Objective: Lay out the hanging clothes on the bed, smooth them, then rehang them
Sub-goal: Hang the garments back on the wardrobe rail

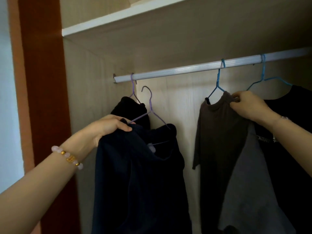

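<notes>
left hand: fingers curled, gripping the shoulder of the navy top together with one arm of the lilac hanger
right hand: thumb and fingertips pinching the collar edge of the brown top
navy top: on the lilac hanger, held up in front of the wardrobe, left of centre, hanging down out of frame
lilac hanger: hook free, below the rail, not touching it
brown top: hangs on the blue hanger, which is hooked on the rail right of centre; one sleeve dangles at its left
black item: bunched on a second lilac hanger hooked at the rail's left end, just behind the navy top
black top: far right, on a pale blue hanger hooked on the rail, partly hidden by the right arm; white print on it, unreadable
grey item: between brown top and black top, below the right arm; cannot tell what it hangs from
rail: white, runs across the wardrobe, rising to the right in this view
shelf: white edge above the rail
bracelet: pink and gold beads, left wrist
door: red-brown, left of the wardrobe opening
</notes>
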`<action>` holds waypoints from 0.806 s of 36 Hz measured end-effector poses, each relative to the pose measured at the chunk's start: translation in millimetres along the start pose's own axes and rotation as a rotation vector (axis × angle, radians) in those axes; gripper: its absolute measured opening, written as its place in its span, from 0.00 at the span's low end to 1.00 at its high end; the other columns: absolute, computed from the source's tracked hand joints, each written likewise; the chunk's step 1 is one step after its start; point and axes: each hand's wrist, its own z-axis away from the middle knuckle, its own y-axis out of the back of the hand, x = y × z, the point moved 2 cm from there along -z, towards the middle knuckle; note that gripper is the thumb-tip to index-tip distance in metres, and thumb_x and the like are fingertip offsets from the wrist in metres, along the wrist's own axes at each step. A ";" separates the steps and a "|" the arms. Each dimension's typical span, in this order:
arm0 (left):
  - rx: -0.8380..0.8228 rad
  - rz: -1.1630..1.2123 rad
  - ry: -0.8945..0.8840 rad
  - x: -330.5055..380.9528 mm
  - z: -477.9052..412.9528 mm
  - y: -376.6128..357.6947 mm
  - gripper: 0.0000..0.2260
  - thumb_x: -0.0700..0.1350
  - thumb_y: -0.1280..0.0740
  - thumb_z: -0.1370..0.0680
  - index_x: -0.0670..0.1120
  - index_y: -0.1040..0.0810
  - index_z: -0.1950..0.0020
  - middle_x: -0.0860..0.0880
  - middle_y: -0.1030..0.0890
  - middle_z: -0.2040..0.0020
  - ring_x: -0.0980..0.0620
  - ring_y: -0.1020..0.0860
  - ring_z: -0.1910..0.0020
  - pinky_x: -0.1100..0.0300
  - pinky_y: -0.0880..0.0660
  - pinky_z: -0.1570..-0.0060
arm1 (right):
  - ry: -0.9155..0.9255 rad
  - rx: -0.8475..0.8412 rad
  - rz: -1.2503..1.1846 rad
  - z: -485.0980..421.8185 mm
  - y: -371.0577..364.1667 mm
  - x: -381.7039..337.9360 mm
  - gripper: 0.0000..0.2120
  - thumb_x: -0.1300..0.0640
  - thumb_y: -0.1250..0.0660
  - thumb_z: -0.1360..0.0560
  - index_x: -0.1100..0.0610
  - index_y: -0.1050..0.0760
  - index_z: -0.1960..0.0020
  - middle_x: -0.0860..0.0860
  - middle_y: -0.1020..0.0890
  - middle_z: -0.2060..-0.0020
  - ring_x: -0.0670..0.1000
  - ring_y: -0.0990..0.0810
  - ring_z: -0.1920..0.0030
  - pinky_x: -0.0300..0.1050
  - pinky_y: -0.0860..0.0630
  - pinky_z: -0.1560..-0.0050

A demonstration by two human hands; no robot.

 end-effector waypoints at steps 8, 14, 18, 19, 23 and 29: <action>0.074 0.013 -0.041 33.2 65.3 39.3 0.10 0.31 0.39 0.25 0.39 0.20 0.53 0.42 0.16 0.66 0.47 0.17 0.71 0.60 0.21 0.74 | 0.001 0.010 -0.007 -3.2 -7.3 -7.0 0.14 0.57 0.40 0.23 0.66 0.25 0.46 0.63 0.21 0.51 0.63 0.22 0.51 0.54 0.24 0.52; 0.183 -0.057 -0.027 33.6 104.1 62.5 0.14 0.33 0.33 0.30 0.34 0.21 0.45 0.33 0.18 0.54 0.43 0.17 0.65 0.56 0.19 0.68 | -0.012 -0.002 -0.029 -5.2 -17.3 -15.8 0.14 0.57 0.43 0.22 0.68 0.26 0.53 0.61 0.24 0.62 0.59 0.26 0.61 0.44 0.36 0.68; 0.205 -0.045 0.031 20.9 123.4 75.2 0.15 0.32 0.36 0.28 0.36 0.21 0.43 0.34 0.19 0.49 0.42 0.18 0.61 0.56 0.19 0.65 | -0.009 0.044 0.018 2.8 -16.4 -24.3 0.12 0.59 0.41 0.24 0.68 0.26 0.52 0.66 0.24 0.52 0.62 0.26 0.55 0.46 0.30 0.63; 0.194 -0.039 0.037 17.8 127.6 77.9 0.15 0.31 0.36 0.29 0.37 0.20 0.44 0.34 0.18 0.49 0.42 0.17 0.61 0.55 0.19 0.64 | 0.010 0.104 0.054 6.7 -14.1 -28.6 0.11 0.60 0.40 0.24 0.68 0.27 0.50 0.67 0.26 0.47 0.65 0.27 0.50 0.51 0.28 0.55; 0.188 -0.037 0.048 8.7 144.4 85.9 0.21 0.34 0.30 0.40 0.38 0.18 0.47 0.33 0.19 0.47 0.37 0.20 0.52 0.53 0.19 0.59 | 0.251 0.275 -0.010 21.9 -13.0 -64.4 0.19 0.63 0.39 0.26 0.65 0.29 0.36 0.64 0.30 0.37 0.65 0.32 0.37 0.58 0.31 0.40; 0.192 -0.075 0.046 -1.7 165.2 91.5 0.17 0.37 0.31 0.40 0.40 0.16 0.52 0.35 0.18 0.49 0.41 0.17 0.58 0.56 0.19 0.61 | 0.447 -0.176 -0.419 38.4 -68.3 -152.1 0.20 0.58 0.35 0.27 0.55 0.27 0.35 0.53 0.21 0.40 0.55 0.24 0.39 0.49 0.30 0.36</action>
